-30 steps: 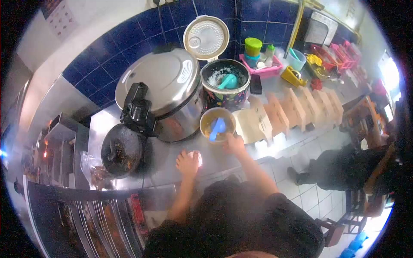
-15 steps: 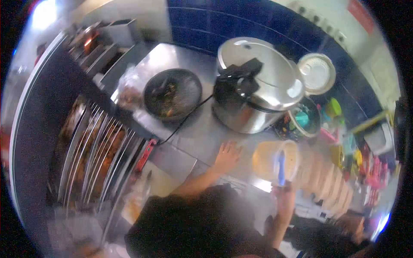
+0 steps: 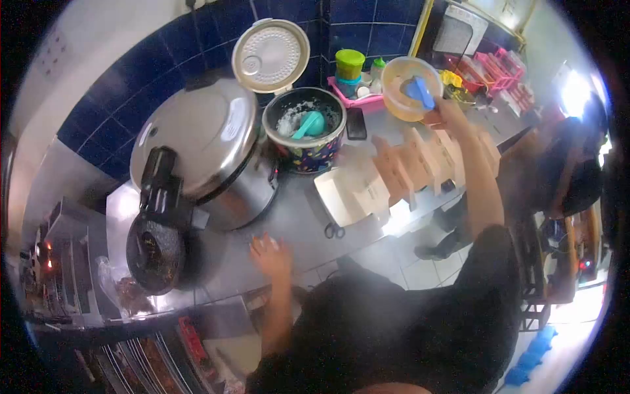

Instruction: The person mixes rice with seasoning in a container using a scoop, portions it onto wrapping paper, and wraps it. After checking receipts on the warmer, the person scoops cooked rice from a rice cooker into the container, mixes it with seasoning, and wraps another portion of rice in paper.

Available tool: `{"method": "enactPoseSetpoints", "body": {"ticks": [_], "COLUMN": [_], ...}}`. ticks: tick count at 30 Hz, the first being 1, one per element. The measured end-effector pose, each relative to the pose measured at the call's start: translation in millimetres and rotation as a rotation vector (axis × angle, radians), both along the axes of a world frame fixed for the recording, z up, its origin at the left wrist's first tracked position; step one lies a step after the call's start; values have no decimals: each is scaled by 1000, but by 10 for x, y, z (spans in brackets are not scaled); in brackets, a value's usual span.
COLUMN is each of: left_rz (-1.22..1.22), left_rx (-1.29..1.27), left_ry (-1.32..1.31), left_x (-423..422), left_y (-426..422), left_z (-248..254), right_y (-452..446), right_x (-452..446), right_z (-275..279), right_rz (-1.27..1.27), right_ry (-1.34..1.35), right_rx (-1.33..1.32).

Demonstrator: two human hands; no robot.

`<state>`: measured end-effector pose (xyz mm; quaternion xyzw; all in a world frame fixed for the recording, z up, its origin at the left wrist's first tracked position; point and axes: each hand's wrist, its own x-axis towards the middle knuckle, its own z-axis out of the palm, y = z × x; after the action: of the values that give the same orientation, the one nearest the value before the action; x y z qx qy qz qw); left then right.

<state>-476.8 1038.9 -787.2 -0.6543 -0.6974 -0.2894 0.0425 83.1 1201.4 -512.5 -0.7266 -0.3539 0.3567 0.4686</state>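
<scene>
My left hand (image 3: 270,255) lies on the steel counter (image 3: 305,226) in front of the big silver pressure cooker (image 3: 197,141), its fingers spread and holding nothing. Out at the far right, my right hand (image 3: 447,113) grips the rim side of a clear round plastic tub (image 3: 398,105). A blue spoon (image 3: 420,90) leans inside the tub; its contents are hard to make out. The tub is held up behind a row of open cardboard food boxes (image 3: 394,172). Between cooker and boxes stands an open rice cooker (image 3: 305,150) with white rice and a teal scoop (image 3: 311,125).
Black scissors (image 3: 334,230) lie by the nearest box. A dark phone (image 3: 356,124) is beside the rice cooker. Behind it a pink tray (image 3: 371,102) holds small containers. A dark pan (image 3: 154,253) sits at left. Another person (image 3: 564,164) is on the right.
The view has swung right, bringing the rice cooker and boxes to the middle. My right hand has carried the tub away from me, towards the back right. My left hand stays on the counter.
</scene>
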Motion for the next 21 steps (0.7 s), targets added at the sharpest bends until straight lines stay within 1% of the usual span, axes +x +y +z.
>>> {"method": "enactPoseSetpoints", "body": {"ticks": [1, 2, 3, 5, 6, 8, 9, 11, 12, 14, 15, 16, 17, 18, 19, 20, 21], "left_rz": [50, 97, 83, 64, 73, 179, 205, 218, 194, 255, 286, 315, 343, 266, 192, 171, 85], "left_rx": [4, 9, 12, -69, -100, -31, -58, -260, -253, -481, -589, -604, -621, -654, -689, -692, -642], "left_ry": [41, 81, 97, -196, -167, -37, -13, 32, 41, 200, 285, 202, 119, 35, -53, -53, -215], "left_x": [48, 131, 198, 306, 363, 367, 386, 482, 480, 361, 327, 349, 333, -159, -616, -466, -361], "left_y": [-3, 5, -19, -96, -66, -162, -200, -43, 70, 273, 356, 395, 400, 458, 512, 554, 451], "left_z": [55, 111, 161, 229, 115, -210, -180, -90, -85, -140, -149, -49, 57, -380, -783, -751, -612], "right_y": [401, 621, 664, 705, 836, 1187, 1174, 1116, 1221, 1186, 1100, 965, 858, 744, 685, 571, 158], "right_x": [476, 833, 860, 651, 842, 1096, 996, 863, 849, 931, 963, 918, 845, 777, 758, 739, 583], "right_z": [-435, -686, -703, -751, -953, -1509, -1622, -1533, -1614, -1748, -1628, -1393, -1135, -946, -918, -935, -598], "right_rz": [114, 224, 211, 38, 45, 143, 166, 93, 51, 175, 266, 356, 335, 310, 249, 202, 253], "right_ry": [-282, -564, -547, -33, -4, 307, 330, 349, 223, 188, -10, -212, -496, -781, -819, -858, -691], "right_rx": [-44, -90, -90, -62, -94, -180, -211, -210, -315, -272, -268, -268, -212, -166, -64, 39, 101]}}
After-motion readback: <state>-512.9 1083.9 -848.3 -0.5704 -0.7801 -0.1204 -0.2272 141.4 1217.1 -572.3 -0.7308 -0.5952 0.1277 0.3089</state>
